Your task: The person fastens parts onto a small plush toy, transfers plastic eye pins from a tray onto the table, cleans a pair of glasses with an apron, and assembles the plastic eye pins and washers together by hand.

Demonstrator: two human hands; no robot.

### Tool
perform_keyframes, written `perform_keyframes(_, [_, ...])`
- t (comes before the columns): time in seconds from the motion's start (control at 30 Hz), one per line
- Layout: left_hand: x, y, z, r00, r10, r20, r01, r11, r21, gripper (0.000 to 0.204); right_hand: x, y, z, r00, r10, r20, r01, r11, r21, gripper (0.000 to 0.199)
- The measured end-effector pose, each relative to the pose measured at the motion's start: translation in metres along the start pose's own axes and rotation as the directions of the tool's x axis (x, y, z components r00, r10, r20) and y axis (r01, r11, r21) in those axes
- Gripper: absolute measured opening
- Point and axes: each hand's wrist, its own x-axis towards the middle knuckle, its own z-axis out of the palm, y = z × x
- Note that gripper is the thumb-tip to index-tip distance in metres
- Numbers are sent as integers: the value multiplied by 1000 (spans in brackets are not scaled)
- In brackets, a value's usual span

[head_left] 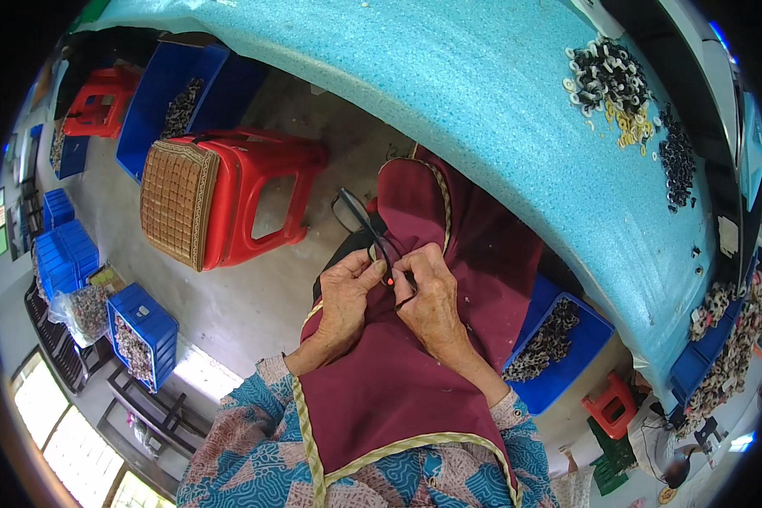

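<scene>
A pair of glasses (360, 222) with a dark frame sits low in front of the person's lap, one arm of the frame running down into both hands. A small red spot shows right where the fingertips meet, though what it is cannot be told. The left hand (345, 298) pinches the frame arm between thumb and forefinger, fingers narrow, so it stays steady. The right hand (430, 298) closes on the same arm from the other side, fingers curled tight around it — a two-handed hold suited to fine work on a thin part. Both hands rest against a maroon apron (449, 339) with pale trim, which gives them a soft backing. Beyond, the blue counter (483, 93) carries heaps of small rings (610, 80) — kept within arm's reach. A red stool (254, 199) with a woven cushion stands on the floor to the left, beside blue crates (148, 330).
</scene>
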Motion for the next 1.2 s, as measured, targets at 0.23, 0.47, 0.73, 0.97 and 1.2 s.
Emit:
perform_keyframes(0.23, [7, -7, -10, 998, 9, 65, -13, 999, 50, 19, 0, 5, -5, 999, 47, -12, -48, 999, -7, 17])
perform_keyframes(0.47, [9, -6, -19, 996, -72, 61, 88, 937, -339, 17, -11, -4, -31, 995, 90, -37, -90, 996, 3, 14])
perform_keyframes(0.73, [11, 10, -16, 980, -170, 103, 199, 836, -512, 25, -27, 14, -41, 995, 40, 88, -28, 991, -131, 16])
perform_keyframes(0.97, [21, -10, -29, 989, -70, 133, 124, 880, -459, 23, -33, 8, -40, 977, 89, 193, -44, 973, -226, 15])
perform_keyframes(1.2, [12, 9, -8, 999, -51, -3, 46, 922, -385, 19, -39, 10, -38, 985, 62, 163, -31, 981, -191, 15])
